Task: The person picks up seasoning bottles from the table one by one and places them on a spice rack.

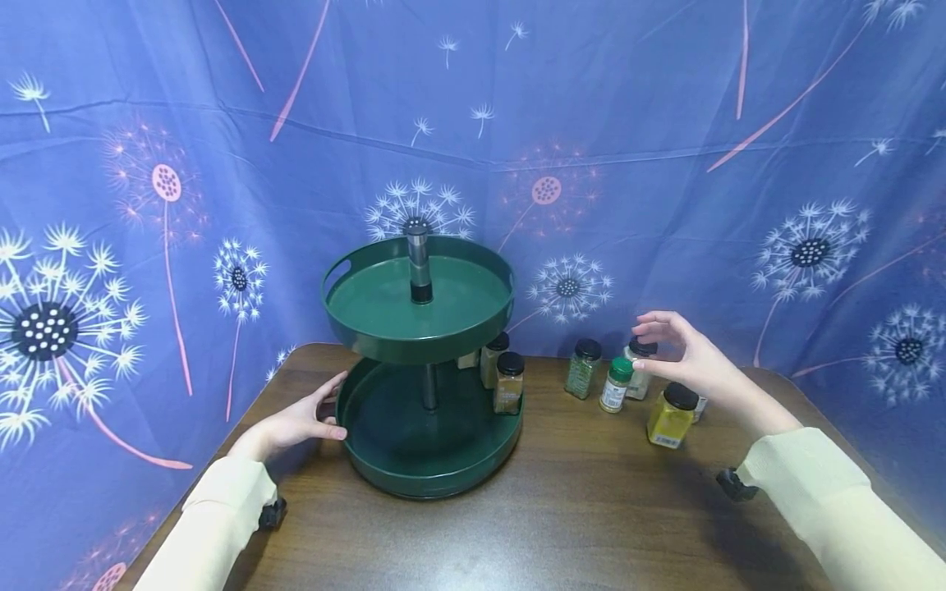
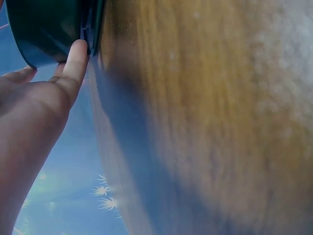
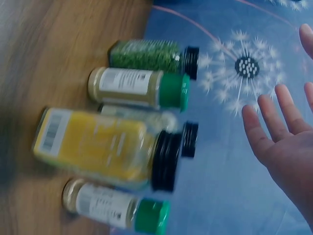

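Observation:
A green two-tier round stand (image 1: pixel 432 484) is on the wooden table, its upper tray (image 1: pixel 414 343) above the lower. My left hand (image 1: pixel 299 419) touches the lower tray's outer left wall, thumb and fingers spread along it; in the left wrist view the fingertips (image 2: pixel 78 51) meet the green wall. My right hand (image 1: pixel 698 357) is raised with nothing in it, fingers loosely bent, above several spice jars. Nearest are a black-lidded pale jar (image 1: pixel 637 386), partly covered by the hand in the head view, and a yellow spice jar (image 1: pixel 669 424) with a black lid.
A green herb jar (image 1: pixel 581 376) and a green-capped bottle (image 1: pixel 614 392) stand left of the yellow jar. Another green-capped bottle (image 3: pixel 110 204) is beside it. Brown spice jars (image 1: pixel 508 390) stand on the lower tray's right side. Blue dandelion-patterned cloth (image 1: pixel 665 205) hangs behind.

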`<state>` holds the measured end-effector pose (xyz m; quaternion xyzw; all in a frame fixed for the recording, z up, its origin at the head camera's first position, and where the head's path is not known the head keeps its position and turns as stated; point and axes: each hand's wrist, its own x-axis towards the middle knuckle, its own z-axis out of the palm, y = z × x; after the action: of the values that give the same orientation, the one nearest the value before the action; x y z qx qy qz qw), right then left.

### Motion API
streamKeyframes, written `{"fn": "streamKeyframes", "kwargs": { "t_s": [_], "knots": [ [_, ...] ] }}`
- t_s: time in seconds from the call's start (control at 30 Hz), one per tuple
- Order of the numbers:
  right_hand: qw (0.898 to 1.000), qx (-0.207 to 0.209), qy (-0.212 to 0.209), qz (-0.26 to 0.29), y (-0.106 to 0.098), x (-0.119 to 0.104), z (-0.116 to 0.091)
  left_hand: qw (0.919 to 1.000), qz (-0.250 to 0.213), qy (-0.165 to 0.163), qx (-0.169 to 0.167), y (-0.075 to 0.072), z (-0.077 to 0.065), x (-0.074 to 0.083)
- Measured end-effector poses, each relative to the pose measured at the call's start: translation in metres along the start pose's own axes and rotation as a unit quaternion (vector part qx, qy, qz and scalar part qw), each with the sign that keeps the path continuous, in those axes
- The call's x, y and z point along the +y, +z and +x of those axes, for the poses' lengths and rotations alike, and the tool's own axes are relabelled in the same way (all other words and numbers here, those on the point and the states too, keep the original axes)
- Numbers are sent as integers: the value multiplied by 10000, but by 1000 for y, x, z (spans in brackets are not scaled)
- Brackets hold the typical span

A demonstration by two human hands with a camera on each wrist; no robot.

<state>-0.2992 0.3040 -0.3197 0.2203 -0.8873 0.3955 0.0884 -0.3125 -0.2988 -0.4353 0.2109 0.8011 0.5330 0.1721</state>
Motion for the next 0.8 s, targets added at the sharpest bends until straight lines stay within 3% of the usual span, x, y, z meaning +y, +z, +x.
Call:
{"fn": "streamKeyframes", "kwargs": {
  "t_s": [0.27,0.43,0.8],
  "knots": [
    [9989,411,-211,-40,-12,21,-22,9999,150,-52,-17,-1,0,-1],
    [9992,397,-60,13,-15,34,-35,9999,26,-138,-7,-1,1,-1],
    [9980,491,-244,320,-6,62,-53,9998,-35,-189,22,2,-1,0]
  ]
}}
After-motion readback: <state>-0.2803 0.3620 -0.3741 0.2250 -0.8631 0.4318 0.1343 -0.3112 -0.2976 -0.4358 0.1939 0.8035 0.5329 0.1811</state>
